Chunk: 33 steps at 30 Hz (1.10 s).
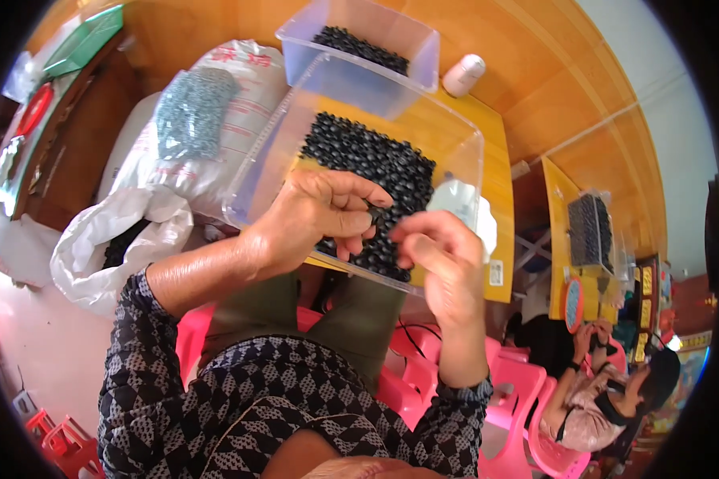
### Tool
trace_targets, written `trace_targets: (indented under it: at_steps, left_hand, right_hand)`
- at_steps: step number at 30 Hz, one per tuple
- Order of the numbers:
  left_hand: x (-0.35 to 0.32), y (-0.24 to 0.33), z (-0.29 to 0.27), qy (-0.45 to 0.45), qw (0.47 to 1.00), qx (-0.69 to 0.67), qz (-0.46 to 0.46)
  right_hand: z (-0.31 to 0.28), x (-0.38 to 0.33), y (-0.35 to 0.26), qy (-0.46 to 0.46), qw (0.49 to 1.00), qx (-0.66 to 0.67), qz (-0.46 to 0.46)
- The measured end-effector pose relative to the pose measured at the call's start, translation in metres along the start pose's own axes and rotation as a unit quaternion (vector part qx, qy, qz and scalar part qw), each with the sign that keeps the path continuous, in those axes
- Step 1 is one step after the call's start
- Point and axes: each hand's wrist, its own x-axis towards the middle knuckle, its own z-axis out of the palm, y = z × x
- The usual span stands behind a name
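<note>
black piece [375, 214] — pinched by left hand [315, 214] — right hand [446, 254] near

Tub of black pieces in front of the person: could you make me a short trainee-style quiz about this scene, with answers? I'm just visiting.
1. Multiple choice: what colour are the pieces in the clear tub nearest the person?
A) white
B) black
C) red

2. True or false: the clear bag of grey-blue pieces lies on a white sack.

3. Short answer: which of the person's hands pinches a small dark piece between thumb and finger?

Key:
1. B
2. True
3. The left hand
</note>
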Motion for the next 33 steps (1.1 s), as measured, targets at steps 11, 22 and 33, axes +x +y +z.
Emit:
trace_targets:
  at_steps: [11,22,33]
  left_hand:
    - [0.126,0.063,-0.105,0.061,0.985,0.134,0.09]
    - [0.232,0.078,-0.105,0.135,0.734,0.592,0.306]
    - [0.156,-0.057,-0.073,-0.146,0.627,0.764,0.032]
  right_hand:
    - [-0.059,-0.037,-0.003,0.117,0.989,-0.008,-0.091]
    - [-0.082,-0.044,0.004,0.159,0.983,-0.036,-0.089]
    - [-0.084,-0.043,0.011,0.151,0.983,0.001,-0.103]
